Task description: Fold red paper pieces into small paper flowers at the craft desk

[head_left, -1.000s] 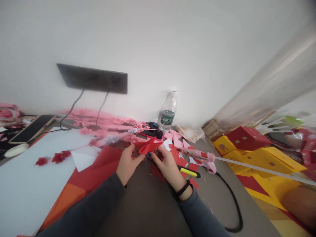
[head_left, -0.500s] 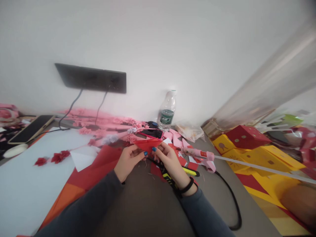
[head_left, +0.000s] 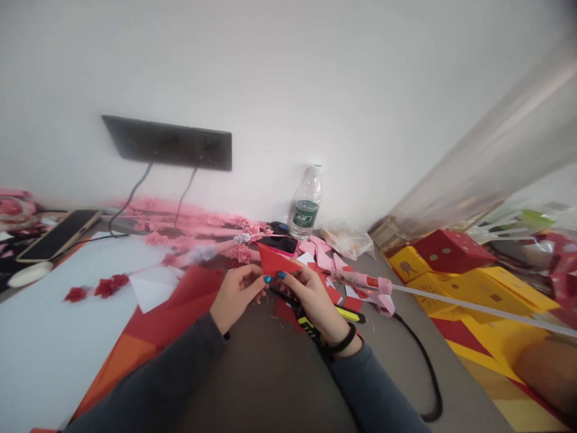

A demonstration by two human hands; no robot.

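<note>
A small piece of red paper [head_left: 276,261], folded to a point at its upper left, is held up above the table between my two hands. My right hand [head_left: 315,296] pinches its lower right part between thumb and fingers. At the lower left edge, my left hand [head_left: 238,293] has its thumb and curled fingers closed on the paper. Behind the paper lies a phone with a pink edge [head_left: 282,244]. Black-and-yellow tools [head_left: 350,314] lie under and beside my right hand. A pink glue gun [head_left: 363,281] rests further right, a long whitish stick [head_left: 451,302] extending from its back.
A water bottle [head_left: 305,207] stands by the wall. Pink paper flowers [head_left: 202,219] spread along the back left, near white sheets [head_left: 58,325] and red sheets [head_left: 180,307]. Yellow and red boxes [head_left: 455,249] sit on the right. A black cord [head_left: 426,355] curves over the table.
The red paper has turned in my fingers, from a wide flat edge on top to a point at the upper left. Both hands have barely shifted.
</note>
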